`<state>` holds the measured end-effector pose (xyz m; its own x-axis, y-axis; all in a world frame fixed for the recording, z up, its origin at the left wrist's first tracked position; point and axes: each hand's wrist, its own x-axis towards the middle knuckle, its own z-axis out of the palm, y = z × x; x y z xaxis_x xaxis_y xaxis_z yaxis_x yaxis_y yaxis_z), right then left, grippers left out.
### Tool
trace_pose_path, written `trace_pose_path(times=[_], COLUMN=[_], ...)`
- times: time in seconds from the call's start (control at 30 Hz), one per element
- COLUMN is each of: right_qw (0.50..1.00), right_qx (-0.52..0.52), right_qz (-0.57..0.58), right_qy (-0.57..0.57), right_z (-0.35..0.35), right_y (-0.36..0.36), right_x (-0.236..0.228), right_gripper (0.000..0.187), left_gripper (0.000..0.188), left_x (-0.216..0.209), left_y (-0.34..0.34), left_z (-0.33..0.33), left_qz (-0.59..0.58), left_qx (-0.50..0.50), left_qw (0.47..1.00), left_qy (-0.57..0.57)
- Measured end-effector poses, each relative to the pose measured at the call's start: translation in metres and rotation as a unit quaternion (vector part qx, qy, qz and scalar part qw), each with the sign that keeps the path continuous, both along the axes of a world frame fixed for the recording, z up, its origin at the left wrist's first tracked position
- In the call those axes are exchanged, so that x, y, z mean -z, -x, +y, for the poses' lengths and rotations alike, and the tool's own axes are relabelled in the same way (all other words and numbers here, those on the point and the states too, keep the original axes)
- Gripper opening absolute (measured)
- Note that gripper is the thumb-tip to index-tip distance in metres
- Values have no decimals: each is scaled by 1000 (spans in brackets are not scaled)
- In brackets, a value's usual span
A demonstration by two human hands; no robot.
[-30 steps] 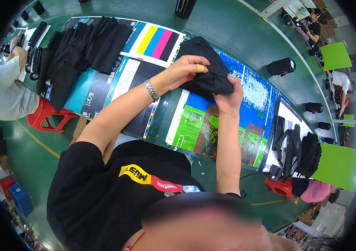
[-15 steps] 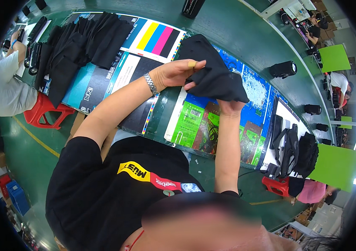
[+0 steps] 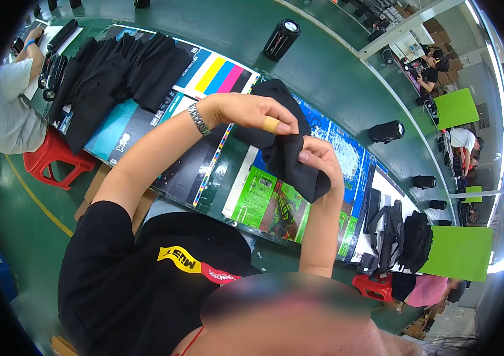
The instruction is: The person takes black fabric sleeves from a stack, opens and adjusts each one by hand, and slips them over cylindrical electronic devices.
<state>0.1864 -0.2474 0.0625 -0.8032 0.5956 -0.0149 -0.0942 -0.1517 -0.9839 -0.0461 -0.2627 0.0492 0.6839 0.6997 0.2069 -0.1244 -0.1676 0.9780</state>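
A piece of black fabric (image 3: 290, 163) hangs in folds between my two hands, above the table. My left hand (image 3: 246, 113), with a metal watch at the wrist and a yellowish band round one finger, pinches its upper edge. Close beside it, my right hand (image 3: 324, 160) grips the same edge between thumb and fingers. The lower part of the cloth drapes down in front of the right wrist. One dark part spreads behind the left hand. Some of the fingertips are hidden by folds.
A heap of black fabric pieces (image 3: 101, 71) covers the table's left end. White scraps (image 3: 341, 151) lie beyond my right hand. Black straps (image 3: 387, 228) rest at the right end. A red stool (image 3: 56, 160) stands by a seated co-worker (image 3: 12, 107). Black cylinders (image 3: 281, 40) stand beyond the table.
My right hand has come up from under the cloth to its upper edge, beside the left. Both hands are closer together, and the fabric now hangs lower. The view has shifted slightly.
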Motion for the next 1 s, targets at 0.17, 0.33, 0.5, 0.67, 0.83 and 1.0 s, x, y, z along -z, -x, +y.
trace_pose_path(times=[0.17, 0.33, 0.5, 0.67, 0.83, 1.0], right_qw=[991, 995, 968, 964, 930, 857], right_qx=[-14, 2, 3, 184, 321, 360], right_qz=[-129, 52, 239, 154, -59, -186], right_qy=[33, -83, 72, 118, -168, -319], right_z=[5, 43, 108, 166, 249, 301], right_y=[5, 9, 43, 89, 114, 133], right_x=[-45, -45, -12, -19, -12, 5], right_gripper=[14, 27, 34, 22, 18, 17], left_gripper=[13, 14, 20, 21, 21, 17], left_x=[-44, -49, -31, -2, 15, 35], left_y=[6, 9, 24, 46, 50, 54], left_z=[-3, 10, 51, 108, 173, 210], left_qz=[118, -128, -219, -136, -152, -168], left_qx=[-51, -143, -224, -405, -487, -504], left_qw=[970, 980, 939, 898, 853, 831], left_qy=[-205, 59, 143, 107, 108, 162])
